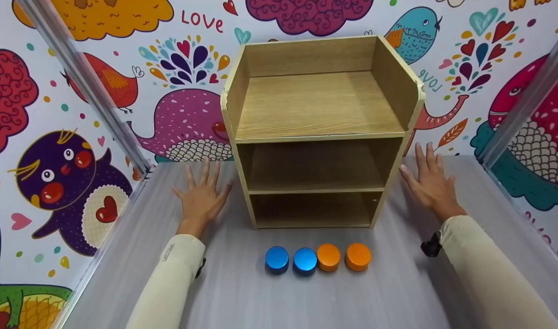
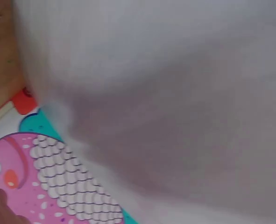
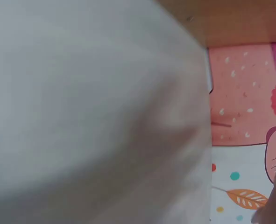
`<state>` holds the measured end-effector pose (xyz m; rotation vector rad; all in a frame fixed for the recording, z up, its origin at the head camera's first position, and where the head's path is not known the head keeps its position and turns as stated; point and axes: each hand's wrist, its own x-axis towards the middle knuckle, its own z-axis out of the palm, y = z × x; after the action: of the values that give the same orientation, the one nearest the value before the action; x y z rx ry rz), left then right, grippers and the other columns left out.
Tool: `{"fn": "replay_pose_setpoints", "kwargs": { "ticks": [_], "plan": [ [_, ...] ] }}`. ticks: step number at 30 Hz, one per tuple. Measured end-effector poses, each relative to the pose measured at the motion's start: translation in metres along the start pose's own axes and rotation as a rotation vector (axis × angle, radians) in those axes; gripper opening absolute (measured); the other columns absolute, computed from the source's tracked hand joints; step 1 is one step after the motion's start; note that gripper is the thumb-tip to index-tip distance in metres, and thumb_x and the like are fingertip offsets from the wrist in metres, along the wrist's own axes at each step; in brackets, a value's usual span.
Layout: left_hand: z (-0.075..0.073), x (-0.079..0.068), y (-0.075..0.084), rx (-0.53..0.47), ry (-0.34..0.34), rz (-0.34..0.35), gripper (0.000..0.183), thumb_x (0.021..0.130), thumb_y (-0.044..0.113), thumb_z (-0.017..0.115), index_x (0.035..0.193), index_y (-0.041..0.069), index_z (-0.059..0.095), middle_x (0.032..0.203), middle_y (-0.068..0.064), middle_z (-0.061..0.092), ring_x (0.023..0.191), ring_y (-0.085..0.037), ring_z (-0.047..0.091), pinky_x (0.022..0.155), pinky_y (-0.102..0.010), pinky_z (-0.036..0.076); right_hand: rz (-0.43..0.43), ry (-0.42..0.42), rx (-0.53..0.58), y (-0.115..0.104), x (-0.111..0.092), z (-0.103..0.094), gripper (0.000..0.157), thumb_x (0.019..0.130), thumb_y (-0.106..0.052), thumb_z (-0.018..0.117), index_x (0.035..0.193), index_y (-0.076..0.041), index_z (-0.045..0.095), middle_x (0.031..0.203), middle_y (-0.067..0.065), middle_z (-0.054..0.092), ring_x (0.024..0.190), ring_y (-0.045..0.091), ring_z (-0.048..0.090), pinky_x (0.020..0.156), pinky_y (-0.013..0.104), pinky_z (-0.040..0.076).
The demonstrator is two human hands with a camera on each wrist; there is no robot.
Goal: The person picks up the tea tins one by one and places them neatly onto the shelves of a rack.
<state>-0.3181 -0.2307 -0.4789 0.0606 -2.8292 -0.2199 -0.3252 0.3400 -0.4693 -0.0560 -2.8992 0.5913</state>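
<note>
My left hand [image 1: 200, 201], fingers spread and holding nothing, is left of a wooden shelf unit [image 1: 315, 192]. On the shelf's other side my right hand [image 1: 430, 183] also has its fingers spread, near the side panel. Whether either hand touches the table or the shelf, I cannot tell. In front of the shelf stand two blue round lids or caps, the left one [image 1: 277, 259] and the right one [image 1: 305, 261]. Beside them are two orange ones, one [image 1: 328, 257] close to the blue pair and another [image 1: 358, 256] farther right. Each wrist view shows only a sliver of its hand.
The shelf unit has an open top tray [image 1: 320, 105] and two compartments below. A grey table [image 1: 242, 297] bears everything. Walls with cartoon animals [image 1: 187, 119] close off the back and sides, with metal posts [image 1: 92, 87] at the corners.
</note>
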Motion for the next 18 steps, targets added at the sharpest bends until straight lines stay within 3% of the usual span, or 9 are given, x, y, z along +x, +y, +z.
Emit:
{"fn": "replay_pose_setpoints", "kwargs": {
  "ticks": [4, 7, 11, 15, 18],
  "plan": [
    [-0.010, -0.016, 0.001, -0.041, 0.023, 0.030, 0.069, 0.091, 0.055, 0.044, 0.146, 0.016, 0.032, 0.150, -0.010, 0.033, 0.137, -0.043, 0.024, 0.096, -0.075, 0.018, 0.004, 0.026, 0.115, -0.006, -0.009, 0.000, 0.078, 0.088, -0.069, 0.026, 0.144, -0.039, -0.019, 0.152, -0.009, -0.026, 0.141, 0.041, -0.010, 0.094, 0.077, 0.002],
    [-0.019, -0.033, 0.003, -0.034, 0.062, 0.092, 0.053, 0.090, 0.040, 0.053, 0.128, 0.004, 0.053, 0.125, -0.016, 0.057, 0.111, -0.041, 0.054, 0.082, -0.065, 0.042, -0.007, 0.084, 0.222, -0.013, -0.018, 0.001, 0.075, 0.089, -0.065, 0.031, 0.143, -0.044, -0.017, 0.154, -0.013, -0.019, 0.143, 0.038, 0.000, 0.100, 0.073, 0.011],
    [-0.030, -0.060, 0.008, -0.021, 0.093, 0.185, 0.035, 0.086, 0.031, 0.059, 0.105, 0.002, 0.064, 0.096, -0.015, 0.067, 0.080, -0.038, 0.064, 0.061, -0.056, 0.048, -0.027, 0.178, 0.401, -0.029, -0.031, 0.001, 0.072, 0.090, -0.061, 0.037, 0.143, -0.050, -0.011, 0.155, -0.019, -0.005, 0.140, 0.038, 0.022, 0.101, 0.068, 0.023],
    [-0.039, -0.083, 0.015, -0.033, 0.112, 0.259, 0.026, 0.083, 0.026, 0.062, 0.094, 0.005, 0.068, 0.082, -0.009, 0.067, 0.068, -0.034, 0.064, 0.053, -0.050, 0.048, -0.084, 0.292, 0.569, -0.046, -0.043, 0.000, 0.069, 0.091, -0.052, 0.044, 0.145, -0.049, 0.001, 0.154, -0.019, 0.012, 0.130, 0.033, 0.041, 0.098, 0.061, 0.036],
    [-0.043, -0.097, 0.025, -0.041, 0.137, 0.313, 0.019, 0.081, 0.025, 0.062, 0.086, 0.008, 0.068, 0.076, -0.004, 0.065, 0.061, -0.029, 0.063, 0.049, -0.045, 0.047, -0.144, 0.366, 0.655, -0.057, -0.050, -0.004, 0.067, 0.092, -0.039, 0.047, 0.147, -0.046, 0.009, 0.151, -0.012, 0.026, 0.120, 0.028, 0.052, 0.094, 0.047, 0.045]
  ]
}}
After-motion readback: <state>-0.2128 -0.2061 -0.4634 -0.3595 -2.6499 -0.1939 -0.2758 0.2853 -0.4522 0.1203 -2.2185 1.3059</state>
